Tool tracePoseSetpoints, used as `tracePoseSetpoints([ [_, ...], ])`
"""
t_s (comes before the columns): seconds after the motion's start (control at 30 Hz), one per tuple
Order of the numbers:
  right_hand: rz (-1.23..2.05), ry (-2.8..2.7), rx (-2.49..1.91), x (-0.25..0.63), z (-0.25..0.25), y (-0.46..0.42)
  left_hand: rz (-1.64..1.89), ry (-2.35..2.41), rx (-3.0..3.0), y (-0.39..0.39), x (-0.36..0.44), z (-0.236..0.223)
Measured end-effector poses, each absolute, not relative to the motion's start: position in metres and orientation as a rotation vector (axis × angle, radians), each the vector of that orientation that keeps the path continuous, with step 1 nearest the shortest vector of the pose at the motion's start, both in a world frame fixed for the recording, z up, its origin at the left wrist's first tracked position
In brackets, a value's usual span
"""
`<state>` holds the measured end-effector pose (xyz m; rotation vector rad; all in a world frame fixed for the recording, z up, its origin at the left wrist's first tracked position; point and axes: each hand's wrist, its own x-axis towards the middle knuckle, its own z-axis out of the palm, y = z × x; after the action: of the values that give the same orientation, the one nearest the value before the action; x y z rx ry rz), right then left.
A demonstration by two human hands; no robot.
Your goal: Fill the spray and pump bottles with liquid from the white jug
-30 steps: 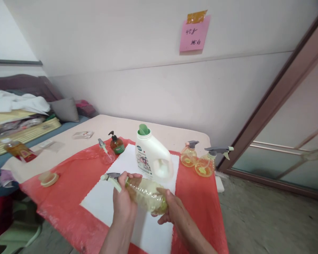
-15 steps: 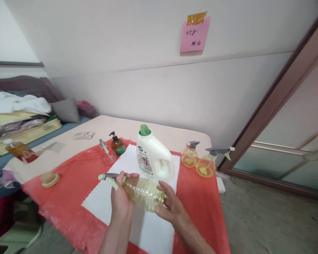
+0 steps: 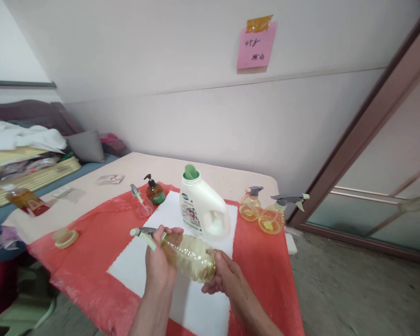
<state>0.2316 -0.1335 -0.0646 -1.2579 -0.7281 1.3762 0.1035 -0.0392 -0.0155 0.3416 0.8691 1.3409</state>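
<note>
A clear yellowish spray bottle (image 3: pixel 191 256) with a grey and pale green trigger head lies sideways in the air between my hands, its nozzle pointing left. My left hand (image 3: pixel 163 259) is wrapped round its neck end, just below the trigger. At the base end, my right hand (image 3: pixel 227 275) grips the bottom with the thumb on top and fingers beneath. Right behind the bottle stands a large white detergent jug (image 3: pixel 203 205) with a green spout and a printed label. The jug rests on a white cloth (image 3: pixel 192 303) spread over a red sheet.
Two yellow spray bottles, one small (image 3: pixel 250 207) and one larger (image 3: pixel 271 219), stand at the right. A pink spray bottle (image 3: pixel 143 205) and an amber pump bottle (image 3: pixel 156 192) stand left of the jug. A round cap-like piece (image 3: pixel 66 238) lies on the red sheet (image 3: pixel 91 280).
My right hand has turned round the bottle's base, its thumb now on top and fingers curled underneath. The bottle has rotated slightly; my left hand keeps its hold.
</note>
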Motion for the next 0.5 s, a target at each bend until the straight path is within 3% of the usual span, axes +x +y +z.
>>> tracePoseSetpoints([
  [0.17, 1.264, -0.775, -1.072, 0.2302, -0.0683, -0.1332, 1.338, 0.874, 0.36, -0.0405, 0.1049, -0.0148],
  [0.37, 1.307, -0.756, -1.253, 0.2302, -0.0653, -0.1373, 1.352, 0.873, 0.343, -0.0405, 0.1072, -0.0142],
  [0.5, 1.335, -0.812, -1.035, 0.2286, -0.0727, -0.1339, 1.391, 0.83, 0.365, -0.0399, 0.1069, -0.0149],
])
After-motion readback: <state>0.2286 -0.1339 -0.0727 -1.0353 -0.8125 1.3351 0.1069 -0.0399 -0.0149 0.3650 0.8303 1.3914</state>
